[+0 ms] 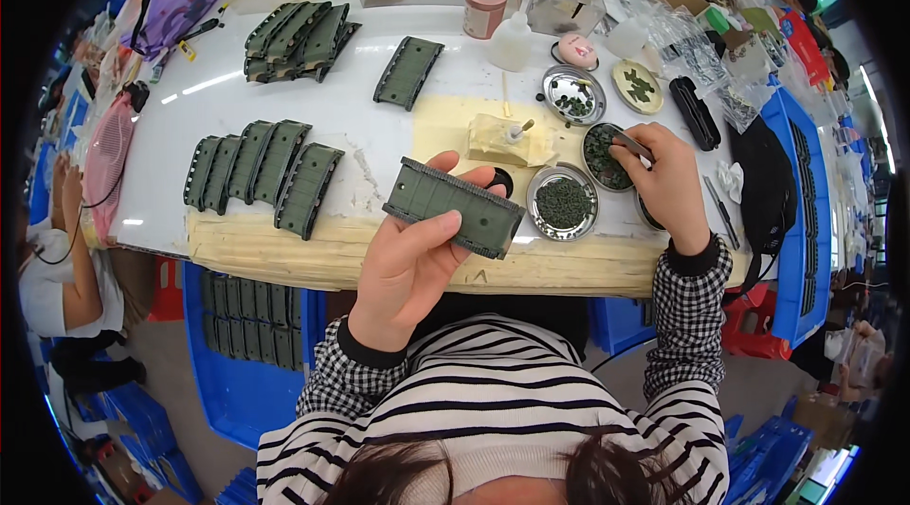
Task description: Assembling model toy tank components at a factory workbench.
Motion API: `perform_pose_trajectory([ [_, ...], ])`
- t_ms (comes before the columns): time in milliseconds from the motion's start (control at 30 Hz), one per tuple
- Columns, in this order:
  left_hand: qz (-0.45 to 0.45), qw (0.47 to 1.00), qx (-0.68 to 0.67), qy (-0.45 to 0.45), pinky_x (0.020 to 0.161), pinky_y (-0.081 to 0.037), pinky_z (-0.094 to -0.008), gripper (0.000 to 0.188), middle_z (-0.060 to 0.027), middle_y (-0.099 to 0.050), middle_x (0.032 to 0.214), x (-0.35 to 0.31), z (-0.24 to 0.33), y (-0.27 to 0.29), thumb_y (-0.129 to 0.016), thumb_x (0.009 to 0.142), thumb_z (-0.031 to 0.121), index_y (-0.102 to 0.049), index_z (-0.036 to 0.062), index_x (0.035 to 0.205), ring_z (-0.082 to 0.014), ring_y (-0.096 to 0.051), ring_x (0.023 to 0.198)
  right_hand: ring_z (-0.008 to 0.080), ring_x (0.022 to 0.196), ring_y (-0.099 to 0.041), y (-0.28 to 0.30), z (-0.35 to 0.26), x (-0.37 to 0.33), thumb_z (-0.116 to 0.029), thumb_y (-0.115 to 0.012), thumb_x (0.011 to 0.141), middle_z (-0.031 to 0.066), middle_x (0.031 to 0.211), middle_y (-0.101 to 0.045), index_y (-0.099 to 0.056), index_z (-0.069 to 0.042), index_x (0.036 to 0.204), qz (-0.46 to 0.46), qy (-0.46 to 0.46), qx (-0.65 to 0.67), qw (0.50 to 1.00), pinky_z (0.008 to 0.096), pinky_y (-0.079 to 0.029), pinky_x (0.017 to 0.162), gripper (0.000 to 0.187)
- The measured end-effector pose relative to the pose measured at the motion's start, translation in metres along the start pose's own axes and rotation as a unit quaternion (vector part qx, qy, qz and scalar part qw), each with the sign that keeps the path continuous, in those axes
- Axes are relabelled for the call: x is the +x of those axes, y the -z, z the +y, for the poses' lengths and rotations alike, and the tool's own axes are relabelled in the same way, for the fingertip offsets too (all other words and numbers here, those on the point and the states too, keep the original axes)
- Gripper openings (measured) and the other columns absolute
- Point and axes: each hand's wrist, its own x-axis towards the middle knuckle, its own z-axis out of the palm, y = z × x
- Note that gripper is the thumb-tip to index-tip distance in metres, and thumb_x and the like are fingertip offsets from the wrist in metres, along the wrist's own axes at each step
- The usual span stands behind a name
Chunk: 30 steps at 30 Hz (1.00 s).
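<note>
Head view, green panel [445,195], long axis slanting down rightward

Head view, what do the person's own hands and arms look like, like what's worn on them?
The left hand and right hand are ungloved. Both forearms wear black-and-white checked sleeve covers ending in plain black cuffs at the wrists. Above them show the sleeves of a white top with dark stripes.

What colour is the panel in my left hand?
The panel is dull dark green, seen best in the head view.
</note>
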Motion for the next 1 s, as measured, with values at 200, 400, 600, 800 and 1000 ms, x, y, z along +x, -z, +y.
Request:
perform_pose_trajectory([
  [200,0.048,0.998,0.003,-0.03,0.098,-0.049,-0.0409,0.045,-0.019,-0.049,0.128,0.0,0.001,0.005,-0.05,0.09,-0.002,-0.036,0.0072,0.132,-0.0319,-0.047,0.125,0.0275,0.066,-0.06,0.0,-0.005,0.001,-0.009,-0.068,0.078,0.0141,0.078,-0.061,-0.063,0.001,0.086,-0.043,-0.021,-0.007,0.999,0.0345,-0.046,0.062,0.014],
  [400,0.065,0.997,-0.007,-0.05,0.099,-0.048,-0.0441,0.04,-0.0199,-0.05,0.127,0.001,-0.001,0.005,-0.046,0.092,0.002,-0.038,0.0074,0.131,-0.0328,-0.046,0.126,0.0249,0.062,-0.057,-0.002,-0.008,0.0,-0.006,-0.066,0.078,0.0142,0.075,-0.06,-0.059,0.003,0.085,-0.043,-0.021,0.008,0.999,0.0336,-0.044,0.058,0.013],
  [600,0.002,0.98,-0.182,-0.077,0.1,-0.043,-0.0439,0.036,-0.017,-0.053,0.125,0.0,-0.001,0.015,-0.045,0.098,0.014,-0.04,0.0072,0.133,-0.0267,-0.05,0.121,0.0183,0.055,-0.054,0.004,-0.015,-0.004,-0.004,-0.065,0.079,0.0132,0.069,-0.06,-0.058,0.003,0.084,-0.021,-0.041,0.027,0.999,0.0296,-0.04,0.051,0.011],
  [800,0.056,0.991,0.083,-0.085,0.092,-0.049,-0.0381,0.041,-0.0133,-0.059,0.116,-0.011,0.001,0.013,-0.057,0.091,0.005,-0.043,0.0076,0.129,-0.0222,-0.059,0.109,0.0125,0.054,-0.051,-0.007,-0.003,-0.013,0.001,-0.067,0.079,0.0085,0.073,-0.065,-0.066,0.0,0.094,0.063,0.014,0.092,0.994,0.0253,-0.039,0.05,0.015],
  [1000,0.033,0.998,0.06,-0.008,0.086,-0.055,-0.0333,0.046,-0.0151,-0.06,0.115,-0.013,0.005,0.015,-0.059,0.085,-0.004,-0.044,0.0018,0.128,-0.0214,-0.062,0.104,-0.0001,0.056,-0.044,0.003,-0.008,-0.022,0.002,-0.066,0.082,0.0049,0.082,-0.069,-0.067,0.0,0.095,0.042,-0.074,0.169,0.982,0.0167,-0.033,0.049,0.014],
])
